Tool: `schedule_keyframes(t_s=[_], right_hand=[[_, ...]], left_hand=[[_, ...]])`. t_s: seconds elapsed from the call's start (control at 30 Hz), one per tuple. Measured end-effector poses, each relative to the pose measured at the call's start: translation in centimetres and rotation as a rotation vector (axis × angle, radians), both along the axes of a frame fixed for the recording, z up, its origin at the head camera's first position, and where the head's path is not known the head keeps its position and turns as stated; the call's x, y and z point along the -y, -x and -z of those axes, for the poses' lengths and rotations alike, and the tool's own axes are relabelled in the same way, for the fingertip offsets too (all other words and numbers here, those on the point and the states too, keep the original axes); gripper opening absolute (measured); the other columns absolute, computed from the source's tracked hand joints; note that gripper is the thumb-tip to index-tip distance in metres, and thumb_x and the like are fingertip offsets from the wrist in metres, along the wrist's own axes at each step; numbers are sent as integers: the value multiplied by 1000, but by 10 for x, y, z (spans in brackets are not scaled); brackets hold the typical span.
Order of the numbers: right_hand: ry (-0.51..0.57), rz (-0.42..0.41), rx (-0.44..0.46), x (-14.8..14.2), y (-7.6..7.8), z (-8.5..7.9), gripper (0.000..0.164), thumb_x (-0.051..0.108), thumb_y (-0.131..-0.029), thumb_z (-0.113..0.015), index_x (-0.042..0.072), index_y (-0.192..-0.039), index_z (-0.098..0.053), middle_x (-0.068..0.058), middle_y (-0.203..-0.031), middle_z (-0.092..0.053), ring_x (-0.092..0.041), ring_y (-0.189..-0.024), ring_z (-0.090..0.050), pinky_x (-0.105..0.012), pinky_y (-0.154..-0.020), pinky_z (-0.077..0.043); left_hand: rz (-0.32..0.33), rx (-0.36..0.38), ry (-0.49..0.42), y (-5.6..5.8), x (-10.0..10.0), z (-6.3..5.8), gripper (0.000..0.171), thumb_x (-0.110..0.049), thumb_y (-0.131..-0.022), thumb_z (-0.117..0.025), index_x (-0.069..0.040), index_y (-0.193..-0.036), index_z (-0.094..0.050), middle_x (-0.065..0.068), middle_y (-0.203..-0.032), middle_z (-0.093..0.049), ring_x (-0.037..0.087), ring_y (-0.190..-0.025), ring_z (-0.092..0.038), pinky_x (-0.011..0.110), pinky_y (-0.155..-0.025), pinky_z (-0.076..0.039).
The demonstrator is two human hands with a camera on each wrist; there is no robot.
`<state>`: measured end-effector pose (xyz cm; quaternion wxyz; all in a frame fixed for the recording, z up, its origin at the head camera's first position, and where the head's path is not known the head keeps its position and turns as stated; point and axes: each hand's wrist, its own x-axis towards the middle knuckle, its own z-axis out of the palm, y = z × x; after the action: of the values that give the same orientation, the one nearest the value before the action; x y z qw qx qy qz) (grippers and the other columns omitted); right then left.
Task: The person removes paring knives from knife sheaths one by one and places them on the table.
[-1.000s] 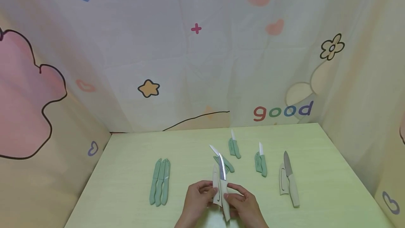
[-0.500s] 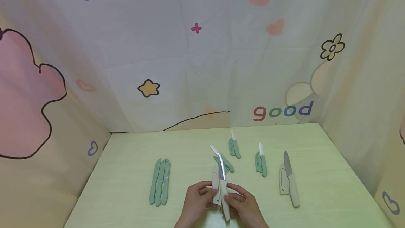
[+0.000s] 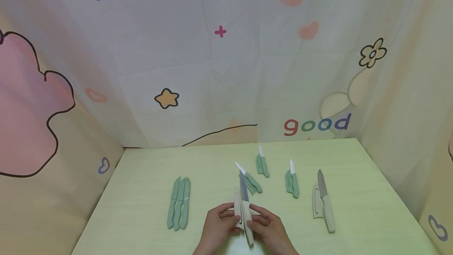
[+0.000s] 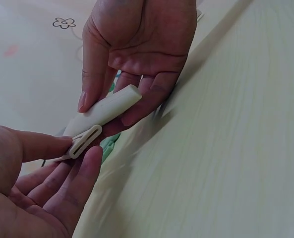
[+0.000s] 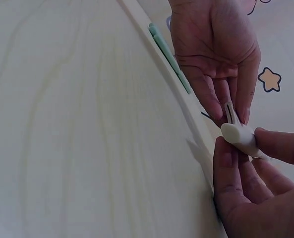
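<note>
My right hand [image 3: 267, 226] pinches the cream handle of a kitchen knife [image 3: 248, 223], its bare blade pointing away toward the back of the table. Beside it, my left hand [image 3: 220, 223] grips a cream blade sheath [image 3: 237, 204] between thumb and fingers. Knife and sheath stand side by side, close together, above the table. In the left wrist view the slotted open end of the sheath [image 4: 85, 142] shows just under the knife handle [image 4: 109, 106]. From the right wrist, the butt of the handle [image 5: 232, 133] overlaps the sheath's slot [image 5: 229, 113].
Three sheathed green knives [image 3: 179, 204] lie in a row at left. Beyond my hands are green paring knives with sheaths beside them: one close [image 3: 253, 182], one farther back [image 3: 263, 166], one to the right [image 3: 294, 184]. A cream knife [image 3: 328, 211] and its sheath [image 3: 317, 202] lie at far right.
Both hands have shifted slightly left with the knife and sheath. The knife has turned a little, its blade now looking darker and broader. Knives on the table have not moved.
</note>
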<state>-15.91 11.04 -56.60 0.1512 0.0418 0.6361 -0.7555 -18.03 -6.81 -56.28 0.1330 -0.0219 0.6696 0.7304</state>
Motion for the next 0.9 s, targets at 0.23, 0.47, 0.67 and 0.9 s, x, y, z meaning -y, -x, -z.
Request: schedule_keyframes(t_s=[0.23, 0.47, 0.67, 0.9], right_hand=[[-65, -8, -50, 6, 5, -2, 55, 9, -90, -67, -3, -139, -46, -21, -113, -67, -24, -93, -63, -35, -71, -61], [-111, 17, -80, 13, 13, -2, 42, 8, -89, -68, -8, -125, -57, -22, -110, -68, -23, -94, -64, -31, -71, -61], [-118, 52, -78, 23, 18, -6, 38, 9, -87, -70, -6, -121, -61, -19, -106, -70, -22, -93, -65, -31, -72, -61], [-176, 82, -118, 36, 26, -6, 37, 8, -84, -73, -4, -118, -65, -20, -104, -71, -20, -89, -66, -31, -70, -61]], left_hand=[[-26, 24, 26, 1, 6, -1, 47, -5, -85, -69, 1, -129, -56, 15, -98, -70, 28, -70, -67, 38, -62, -63], [-65, 17, 31, 7, 12, 3, 43, -3, -85, -69, 2, -127, -57, 15, -98, -71, 28, -74, -68, 36, -63, -63], [-135, 10, 41, 13, 15, 7, 37, -2, -85, -70, 5, -120, -59, 16, -94, -72, 27, -74, -68, 36, -64, -63], [-236, -8, 100, 21, 20, 9, 31, -3, -84, -72, 6, -113, -63, 16, -90, -67, 25, -72, -68, 34, -64, -63]])
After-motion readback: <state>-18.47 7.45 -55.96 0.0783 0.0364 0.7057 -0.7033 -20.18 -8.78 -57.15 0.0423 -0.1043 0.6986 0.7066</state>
